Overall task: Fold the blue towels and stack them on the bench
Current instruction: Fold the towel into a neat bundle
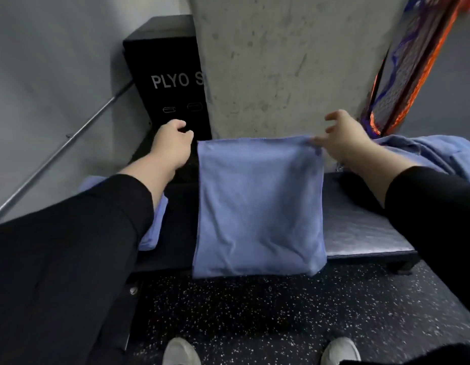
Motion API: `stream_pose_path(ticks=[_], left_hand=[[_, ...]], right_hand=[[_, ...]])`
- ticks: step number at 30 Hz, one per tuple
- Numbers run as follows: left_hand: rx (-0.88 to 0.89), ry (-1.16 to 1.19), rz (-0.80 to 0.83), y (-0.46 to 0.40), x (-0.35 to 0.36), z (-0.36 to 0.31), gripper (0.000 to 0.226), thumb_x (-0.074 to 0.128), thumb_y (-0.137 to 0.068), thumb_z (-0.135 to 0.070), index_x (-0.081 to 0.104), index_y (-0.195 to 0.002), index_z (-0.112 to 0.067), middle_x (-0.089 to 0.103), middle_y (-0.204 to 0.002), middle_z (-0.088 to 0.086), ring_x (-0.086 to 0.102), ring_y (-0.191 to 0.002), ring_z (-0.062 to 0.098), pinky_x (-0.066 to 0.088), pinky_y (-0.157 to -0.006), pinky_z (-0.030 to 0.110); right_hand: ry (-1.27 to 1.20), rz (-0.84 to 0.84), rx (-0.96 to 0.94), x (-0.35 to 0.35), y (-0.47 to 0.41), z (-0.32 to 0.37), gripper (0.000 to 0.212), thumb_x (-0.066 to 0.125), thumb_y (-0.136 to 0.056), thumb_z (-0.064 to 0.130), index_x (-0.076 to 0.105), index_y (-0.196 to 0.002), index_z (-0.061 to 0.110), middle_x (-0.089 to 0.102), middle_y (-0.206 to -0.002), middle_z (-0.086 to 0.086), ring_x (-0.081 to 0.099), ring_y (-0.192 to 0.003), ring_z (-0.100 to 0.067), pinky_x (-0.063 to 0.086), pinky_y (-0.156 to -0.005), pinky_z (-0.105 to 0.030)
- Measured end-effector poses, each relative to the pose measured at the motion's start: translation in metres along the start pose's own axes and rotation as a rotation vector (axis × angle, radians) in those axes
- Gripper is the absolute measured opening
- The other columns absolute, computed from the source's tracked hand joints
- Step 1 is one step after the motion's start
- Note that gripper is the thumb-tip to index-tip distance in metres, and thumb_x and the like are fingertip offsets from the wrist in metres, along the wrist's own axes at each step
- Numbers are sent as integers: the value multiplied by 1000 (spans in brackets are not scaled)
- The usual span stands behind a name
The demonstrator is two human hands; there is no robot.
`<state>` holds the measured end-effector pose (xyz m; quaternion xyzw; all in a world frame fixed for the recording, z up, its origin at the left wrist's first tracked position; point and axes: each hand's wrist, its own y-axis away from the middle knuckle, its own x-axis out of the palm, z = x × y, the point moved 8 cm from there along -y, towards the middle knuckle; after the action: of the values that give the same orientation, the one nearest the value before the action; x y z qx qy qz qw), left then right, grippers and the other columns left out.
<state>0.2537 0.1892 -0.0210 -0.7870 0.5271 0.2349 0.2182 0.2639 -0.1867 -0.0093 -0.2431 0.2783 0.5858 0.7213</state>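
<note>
Right hand fingers pinch the folded blue cloth towel's corner above the black padded bench; left hand fingers curled, empty

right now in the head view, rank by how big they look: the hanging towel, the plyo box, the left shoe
1. hanging towel, largest
2. plyo box, though a pillar hides part of it and it stands farther off, so its true size is unsure
3. left shoe, smallest, cut off by the frame edge
</note>
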Motion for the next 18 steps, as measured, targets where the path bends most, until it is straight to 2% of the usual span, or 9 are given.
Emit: stream_pose_path(ticks=[2, 4, 5, 6, 7, 9, 10, 12, 18], left_hand=[[199, -170, 4, 23, 23, 4, 34, 54, -102, -21, 62, -133, -12, 68, -124, 10, 63, -113, 30, 49, -95, 35], [368, -330, 180, 67, 67, 25, 33, 52, -103, -23, 64, -131, -10, 64, -132, 11, 58, -122, 30, 45, -101, 37], [403, -440, 313, 87, 92, 44, 38, 50, -104, -28, 60, -136, -11, 58, -142, 9, 52, -132, 27, 40, -107, 38], [421, -573, 448, 105, 114, 63, 46, 46, -106, -35, 51, -146, -14, 45, -155, 5, 40, -144, 22, 32, -115, 38], [421, -700, 568, 116, 130, 82, 56, 41, -106, -42, 35, -156, -17, 27, -166, 0, 23, -152, 16, 20, -122, 40], [394, -817, 717, 123, 143, 106, 67, 31, -106, -51, 8, -162, -22, -4, -170, -8, -3, -155, 8, 3, -125, 47], [391, -818, 728, 122, 142, 109, 68, 27, -106, -52, 2, -162, -23, -9, -169, -10, -9, -154, 6, -1, -125, 48], [396, -822, 701, 117, 141, 111, 67, 23, -107, -52, -2, -162, -24, -13, -168, -13, -13, -153, 4, -5, -125, 50], [321, -809, 626, 96, 151, 107, 64, 15, -108, -49, -4, -162, -22, -13, -169, -10, -15, -154, 7, -9, -124, 54]], right_hand=[[142, 19, -61, 32, 9, -2, 64, 75, -87, 33, 46, -140, 10, 63, -125, -14, 61, -110, -33, 47, -93, -38], [211, 136, -139, 77, 40, -11, 57, 65, -94, 38, 47, -142, 12, 59, -136, -11, 59, -116, -32, 45, -93, -35], [249, 243, -149, 104, 59, -22, 56, 59, -97, 40, 44, -145, 14, 55, -141, -9, 59, -115, -30, 45, -92, -34], [301, 361, -133, 131, 79, -36, 58, 53, -100, 42, 39, -149, 15, 47, -149, -7, 57, -118, -29, 44, -95, -34], [374, 454, -114, 153, 95, -52, 61, 48, -102, 45, 32, -152, 14, 33, -158, -8, 48, -131, -29, 39, -105, -37], [549, 536, -122, 181, 117, -75, 71, 39, -102, 54, 17, -158, 17, 4, -168, -6, 12, -153, -27, 15, -121, -50], [594, 533, -140, 187, 121, -81, 75, 36, -101, 58, 10, -159, 20, -4, -168, -3, -1, -155, -26, 6, -122, -53], [612, 509, -190, 189, 116, -87, 77, 31, -100, 62, 2, -161, 25, -12, -168, 1, -11, -155, -23, -2, -123, -52], [619, 466, -323, 185, 75, -89, 73, 28, -100, 63, 5, -161, 30, -9, -168, 7, -9, -155, -15, -4, -125, -46]])
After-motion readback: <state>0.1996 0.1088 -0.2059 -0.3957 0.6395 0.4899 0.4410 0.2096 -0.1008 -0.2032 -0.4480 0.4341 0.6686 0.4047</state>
